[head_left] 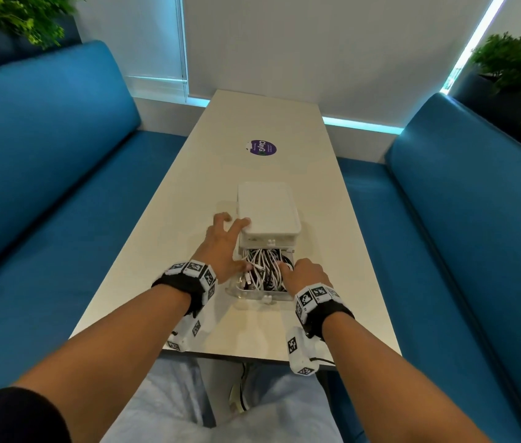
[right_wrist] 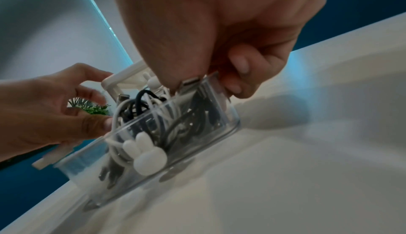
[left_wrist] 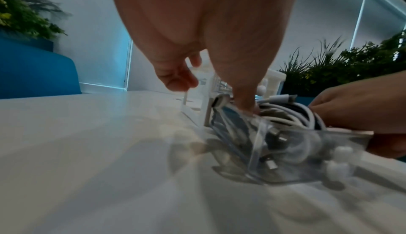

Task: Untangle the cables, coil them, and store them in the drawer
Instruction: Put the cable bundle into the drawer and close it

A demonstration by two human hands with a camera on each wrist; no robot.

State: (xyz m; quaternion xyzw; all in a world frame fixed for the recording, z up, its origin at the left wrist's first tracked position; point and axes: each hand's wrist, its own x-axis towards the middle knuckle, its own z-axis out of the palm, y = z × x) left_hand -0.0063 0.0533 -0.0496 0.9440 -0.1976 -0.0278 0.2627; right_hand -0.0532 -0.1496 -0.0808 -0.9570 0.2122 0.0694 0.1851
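Note:
A white drawer box [head_left: 268, 209] stands mid-table with its clear drawer [head_left: 259, 295] pulled out toward me. White and black cables [head_left: 264, 266] fill the drawer in a loose heap. My left hand [head_left: 220, 247] is spread, a fingertip on the box's top near corner and the thumb down on the cables at the drawer's left side. My right hand [head_left: 307, 276] straddles the drawer's right wall. In the right wrist view one digit presses a metal plug [right_wrist: 191, 81] inside the rim, and the other fingers [right_wrist: 237, 74] curl outside the wall. A white rabbit-shaped knob [right_wrist: 145, 152] sits on the drawer front.
The long white table [head_left: 252, 330] has a purple sticker [head_left: 262, 148] beyond the box. Blue benches [head_left: 45, 155] run along both sides. Plants [head_left: 518, 68] stand at the back corners. The table's near edge lies just below my wrists.

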